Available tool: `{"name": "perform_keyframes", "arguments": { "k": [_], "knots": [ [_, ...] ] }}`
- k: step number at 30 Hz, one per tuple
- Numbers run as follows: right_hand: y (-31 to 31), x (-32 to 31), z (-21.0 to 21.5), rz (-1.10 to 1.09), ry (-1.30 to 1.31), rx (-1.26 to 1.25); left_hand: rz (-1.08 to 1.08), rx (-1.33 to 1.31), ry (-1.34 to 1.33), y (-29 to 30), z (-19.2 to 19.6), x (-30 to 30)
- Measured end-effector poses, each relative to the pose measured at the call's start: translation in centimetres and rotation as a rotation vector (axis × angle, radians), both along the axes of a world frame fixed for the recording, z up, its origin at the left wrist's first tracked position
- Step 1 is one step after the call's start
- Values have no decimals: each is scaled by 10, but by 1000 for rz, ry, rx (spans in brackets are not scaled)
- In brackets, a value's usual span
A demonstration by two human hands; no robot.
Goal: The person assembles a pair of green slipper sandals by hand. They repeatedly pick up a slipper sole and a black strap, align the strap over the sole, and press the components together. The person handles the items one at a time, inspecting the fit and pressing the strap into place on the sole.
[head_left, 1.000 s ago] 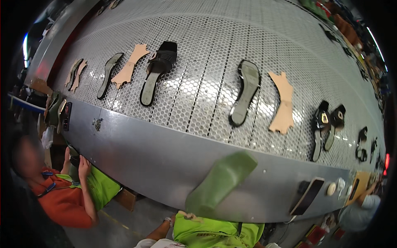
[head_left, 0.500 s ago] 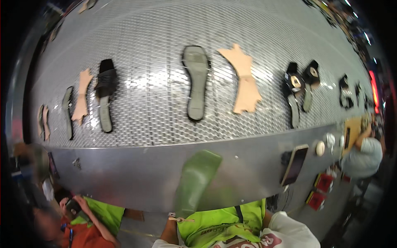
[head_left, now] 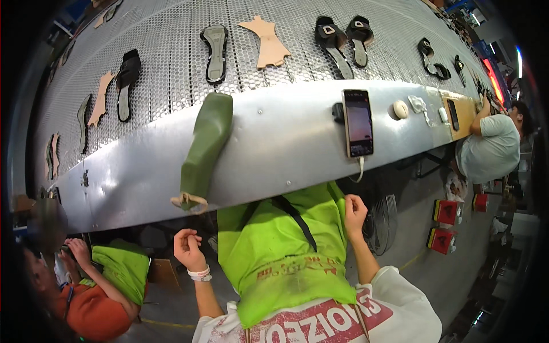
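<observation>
My left hand (head_left: 189, 250), a white band at its wrist, hangs off the table edge left of my bright green apron (head_left: 280, 237). Its fingers are curled loosely together, and nothing shows in them. At the apron's right edge, my right hand (head_left: 355, 211) has its fingertips pinched on the cloth. A green shoe last (head_left: 207, 140) lies on the metal ledge nearest my left hand, with a tan loop (head_left: 189, 200) at its near end. Neither hand touches it.
Beyond the ledge (head_left: 286, 131), a mesh conveyor (head_left: 171, 74) bears a sole (head_left: 216, 54), a tan cut piece (head_left: 266, 41) and black sandals (head_left: 334, 46). A phone (head_left: 358, 123) with a white cable lies on the ledge. Other people sit left (head_left: 94, 311) and right (head_left: 492, 143); red boxes (head_left: 443, 240) stand right.
The view has tipped downward, bringing both my hands and more apron into sight. Conveyor pieces appear shifted left and up. The green last still lies on the ledge.
</observation>
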State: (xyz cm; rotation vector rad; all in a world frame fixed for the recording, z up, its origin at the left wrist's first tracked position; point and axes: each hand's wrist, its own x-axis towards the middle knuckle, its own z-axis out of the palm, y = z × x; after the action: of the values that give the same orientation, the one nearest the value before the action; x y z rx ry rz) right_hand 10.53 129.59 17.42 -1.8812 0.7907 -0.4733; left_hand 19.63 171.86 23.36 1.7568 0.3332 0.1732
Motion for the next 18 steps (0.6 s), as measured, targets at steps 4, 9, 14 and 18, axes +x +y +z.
{"name": "perform_keyframes", "arguments": {
  "k": [4, 9, 14, 18],
  "knots": [
    [8, 10, 35, 93, -39, -132, -61, -76, -117, -32, 23, -8],
    [47, 47, 92, 279, -244, -205, -104, 40, -350, -46, 46, -1],
    [46, 135, 175, 656, -500, -333, -177, 365, -605, -50, 70, 59],
    [12, 273, 234, 697, -484, -429, -279, 385, -567, -49, 55, 103]
  ]
}}
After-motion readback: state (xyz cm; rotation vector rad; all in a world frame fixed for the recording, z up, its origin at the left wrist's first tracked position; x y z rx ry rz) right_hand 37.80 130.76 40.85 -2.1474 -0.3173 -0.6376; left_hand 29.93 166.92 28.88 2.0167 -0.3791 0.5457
